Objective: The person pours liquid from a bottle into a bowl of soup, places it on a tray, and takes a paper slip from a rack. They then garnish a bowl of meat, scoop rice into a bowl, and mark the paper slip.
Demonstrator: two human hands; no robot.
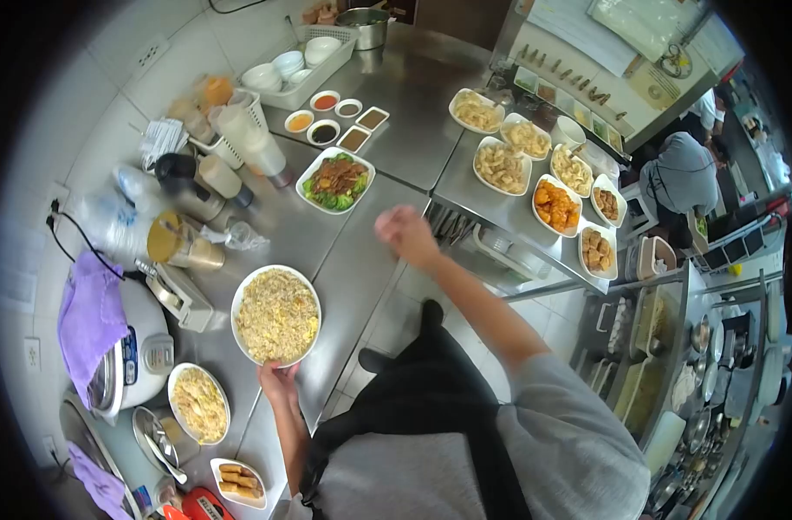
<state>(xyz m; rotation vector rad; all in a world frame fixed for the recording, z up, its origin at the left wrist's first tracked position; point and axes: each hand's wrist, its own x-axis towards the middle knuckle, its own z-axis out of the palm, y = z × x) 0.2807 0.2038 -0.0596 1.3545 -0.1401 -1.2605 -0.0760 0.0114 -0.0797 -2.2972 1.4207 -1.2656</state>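
Note:
My left hand [281, 376] grips the near rim of a round white bowl of fried rice [277, 314], its fingers partly hidden under the bowl. Raised over the counter edge, my right hand [399, 230] has its fingers curled together; whether anything is inside them is hidden. A square white dish of meat and broccoli [335, 180] sits on the steel counter beyond it. Nearer my left hand are an oval bowl of rice with egg [199, 404] and a small dish of fried rolls [238, 483].
Sauce dishes [323, 132] and a basket of bowls [309, 69] stand at the back. Filled dishes [557, 206] line the right counter. A rice cooker [140, 355] and bottles [262, 156] are at left. A person [684, 173] bends over at far right.

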